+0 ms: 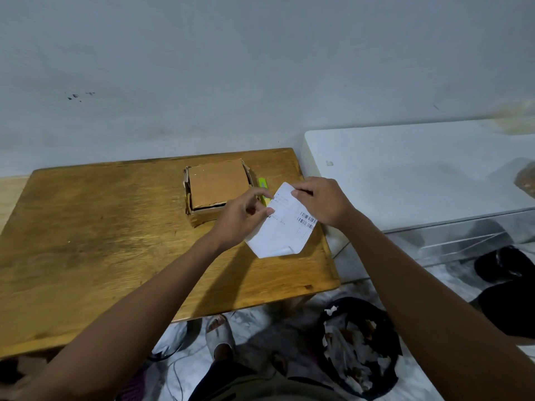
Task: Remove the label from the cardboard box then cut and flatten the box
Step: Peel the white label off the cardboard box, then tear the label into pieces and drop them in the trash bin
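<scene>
Both hands hold the label (285,227) above the table's (95,227) right part, clear of the box (217,188). The left hand (241,217) pinches the label's left edge, thumb and curled fingers clamped on the paper. The right hand (321,202) grips the label's upper right part from above, fingers curled over its top edge. The label is a white sheet with small print and barcodes toward its right side; its lower corner is creased and curls up. It is off the box, held tilted in the air.

The box sits on the table at about 11 o'clock from the label, near the table's far edge. Its top is a bare brown panel with torn edges, and a dark gap shows along its near side. Just beside the box, at its 3 o'clock, lies a yellow-green cutter (263,183), partly hidden behind the left hand's fingers and the label.

At 3 o'clock from the table stands a white cabinet (419,169) against the wall (260,68). On the floor at 5 o'clock from the label is a black bin (385,319) holding torn paper scraps. At 6 o'clock, below the table's near edge, a foot in a sandal (218,332) shows on the pale floor. Dark items lie on the floor at the far right, too indistinct to name.
</scene>
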